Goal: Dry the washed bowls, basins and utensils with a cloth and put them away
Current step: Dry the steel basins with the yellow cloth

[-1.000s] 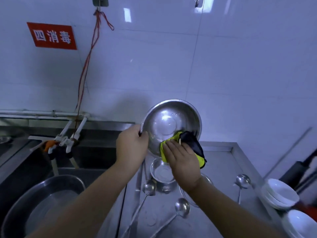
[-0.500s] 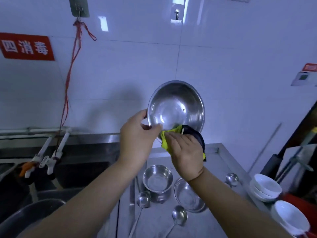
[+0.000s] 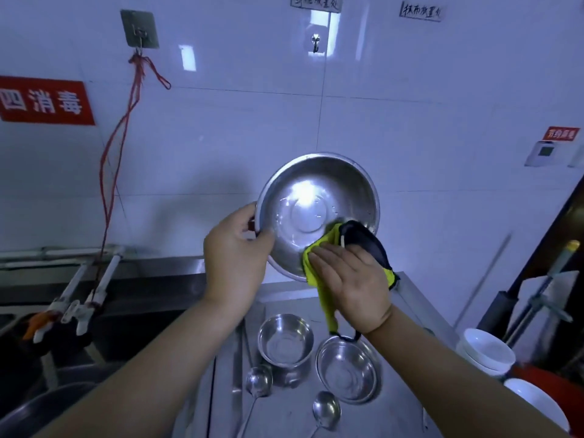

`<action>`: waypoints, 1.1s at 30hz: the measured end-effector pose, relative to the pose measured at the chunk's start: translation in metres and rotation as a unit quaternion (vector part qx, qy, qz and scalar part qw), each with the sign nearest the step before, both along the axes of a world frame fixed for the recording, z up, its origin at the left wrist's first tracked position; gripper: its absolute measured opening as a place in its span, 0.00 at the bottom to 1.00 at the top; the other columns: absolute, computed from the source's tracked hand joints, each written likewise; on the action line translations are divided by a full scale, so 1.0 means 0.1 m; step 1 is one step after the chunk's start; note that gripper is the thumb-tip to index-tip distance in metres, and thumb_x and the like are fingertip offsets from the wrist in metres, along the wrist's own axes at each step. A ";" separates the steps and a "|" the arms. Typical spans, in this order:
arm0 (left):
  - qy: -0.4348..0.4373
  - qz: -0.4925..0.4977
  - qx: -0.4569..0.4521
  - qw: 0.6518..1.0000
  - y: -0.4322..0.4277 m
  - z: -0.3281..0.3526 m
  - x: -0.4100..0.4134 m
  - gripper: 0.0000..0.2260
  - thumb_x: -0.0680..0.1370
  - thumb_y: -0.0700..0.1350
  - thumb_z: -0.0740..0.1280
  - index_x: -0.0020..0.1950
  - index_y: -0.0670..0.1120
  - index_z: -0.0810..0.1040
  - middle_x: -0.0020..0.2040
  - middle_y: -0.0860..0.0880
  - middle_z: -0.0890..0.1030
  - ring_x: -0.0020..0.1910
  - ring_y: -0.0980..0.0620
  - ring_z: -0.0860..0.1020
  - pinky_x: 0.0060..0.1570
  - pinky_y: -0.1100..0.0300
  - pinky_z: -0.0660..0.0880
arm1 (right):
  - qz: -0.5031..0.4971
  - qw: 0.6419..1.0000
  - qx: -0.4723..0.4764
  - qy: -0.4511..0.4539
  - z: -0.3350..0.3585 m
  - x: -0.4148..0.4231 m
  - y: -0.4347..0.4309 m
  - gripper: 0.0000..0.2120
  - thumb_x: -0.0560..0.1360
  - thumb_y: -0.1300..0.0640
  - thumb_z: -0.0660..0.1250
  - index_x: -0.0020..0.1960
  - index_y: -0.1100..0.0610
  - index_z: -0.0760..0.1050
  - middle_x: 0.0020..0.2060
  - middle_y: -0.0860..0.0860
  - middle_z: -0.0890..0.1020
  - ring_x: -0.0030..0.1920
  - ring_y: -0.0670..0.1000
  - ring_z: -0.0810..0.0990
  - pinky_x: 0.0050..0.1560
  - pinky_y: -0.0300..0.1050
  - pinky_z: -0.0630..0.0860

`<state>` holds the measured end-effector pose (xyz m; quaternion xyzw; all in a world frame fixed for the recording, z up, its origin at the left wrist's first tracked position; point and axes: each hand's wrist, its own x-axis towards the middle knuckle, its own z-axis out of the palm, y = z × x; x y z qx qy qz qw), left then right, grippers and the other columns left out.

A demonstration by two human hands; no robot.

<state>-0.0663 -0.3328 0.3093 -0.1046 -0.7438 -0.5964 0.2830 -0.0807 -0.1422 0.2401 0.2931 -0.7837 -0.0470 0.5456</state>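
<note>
A round steel basin [image 3: 313, 203] is held up in front of the tiled wall, tilted so its inside faces me, with water drops inside. My left hand [image 3: 235, 263] grips its left rim. My right hand [image 3: 354, 279] presses a yellow and black cloth [image 3: 354, 245] flat against the basin's lower right inside, fingers straight. A strip of the cloth hangs down below my wrist. On the steel counter [image 3: 407, 314] below stand two smaller steel bowls [image 3: 286, 339] [image 3: 347, 368], with two ladles [image 3: 259, 382] [image 3: 326, 409] lying in front of them.
A sink with taps [image 3: 79, 308] lies to the left, with a large basin's edge [image 3: 34, 409] at the lower left. White bowls [image 3: 486, 347] are stacked at the counter's right edge, beside dark handles. A red cord [image 3: 109, 172] hangs from a wall hook.
The basin has been lifted higher and tilted more toward me. My right hand with the cloth has slid along the basin's lower inside to the right. The view has turned upward.
</note>
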 end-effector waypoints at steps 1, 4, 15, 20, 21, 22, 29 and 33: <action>-0.005 0.005 0.031 1.000 0.08 -0.02 0.05 0.13 0.68 0.35 0.67 0.40 0.54 0.80 0.35 0.56 0.81 0.36 0.63 0.75 0.38 0.69 0.71 | -0.004 1.000 -0.022 0.000 0.01 0.02 -0.06 0.11 0.75 0.65 0.66 0.55 0.62 0.80 0.52 0.55 0.83 0.53 0.54 0.81 0.53 0.48 0.73; -0.010 -0.004 0.080 0.997 0.27 -0.20 0.15 0.14 0.69 0.33 0.69 0.45 0.53 0.80 0.39 0.54 0.82 0.39 0.62 0.77 0.38 0.69 0.72 | 0.005 0.997 -0.083 -0.003 -0.03 0.07 -0.26 0.12 0.77 0.64 0.62 0.55 0.63 0.81 0.51 0.55 0.84 0.52 0.54 0.82 0.51 0.47 0.74; 0.030 -0.009 -0.116 0.993 -0.15 0.08 -0.02 0.21 0.65 0.34 0.63 0.50 0.55 0.80 0.43 0.52 0.83 0.44 0.51 0.79 0.47 0.56 0.75 | 0.019 0.999 0.038 -0.020 -0.03 0.03 0.11 0.11 0.79 0.64 0.61 0.55 0.62 0.81 0.53 0.55 0.83 0.54 0.54 0.81 0.56 0.49 0.72; -0.006 -0.006 -0.020 1.000 0.17 -0.29 0.15 0.13 0.69 0.37 0.70 0.50 0.51 0.79 0.45 0.54 0.80 0.46 0.60 0.77 0.42 0.66 0.72 | 0.011 0.997 -0.071 -0.028 -0.17 0.13 -0.17 0.11 0.74 0.65 0.66 0.55 0.61 0.81 0.50 0.54 0.83 0.52 0.53 0.81 0.52 0.47 0.73; 0.010 0.007 -0.040 0.999 0.18 -0.34 0.16 0.13 0.69 0.37 0.69 0.51 0.49 0.79 0.45 0.55 0.78 0.46 0.61 0.76 0.41 0.69 0.70 | 0.019 0.996 -0.084 -0.032 -0.20 0.16 -0.21 0.11 0.76 0.64 0.63 0.55 0.62 0.81 0.50 0.54 0.83 0.52 0.53 0.81 0.52 0.47 0.74; 0.023 0.013 -0.066 0.998 0.16 -0.35 0.16 0.13 0.69 0.36 0.68 0.52 0.49 0.78 0.45 0.55 0.77 0.46 0.62 0.75 0.40 0.72 0.68 | 0.028 0.995 -0.089 -0.035 -0.22 0.18 -0.23 0.13 0.78 0.64 0.59 0.56 0.62 0.80 0.51 0.54 0.83 0.52 0.53 0.81 0.52 0.47 0.74; 0.063 0.032 -0.309 0.948 -0.16 0.18 0.05 0.17 0.66 0.38 0.64 0.50 0.54 0.78 0.46 0.54 0.79 0.47 0.50 0.75 0.41 0.57 0.72 | 0.036 0.997 0.059 -0.047 -0.21 0.13 0.03 0.13 0.80 0.64 0.58 0.63 0.61 0.72 0.58 0.55 0.81 0.59 0.53 0.79 0.56 0.49 0.74; 0.021 -0.010 -0.171 0.985 -0.12 0.03 -0.01 0.17 0.65 0.40 0.63 0.50 0.53 0.79 0.45 0.54 0.81 0.46 0.53 0.78 0.45 0.59 0.74 | 0.020 0.999 0.012 -0.041 -0.13 0.13 0.00 0.12 0.77 0.64 0.63 0.58 0.61 0.80 0.54 0.54 0.83 0.55 0.54 0.81 0.54 0.49 0.73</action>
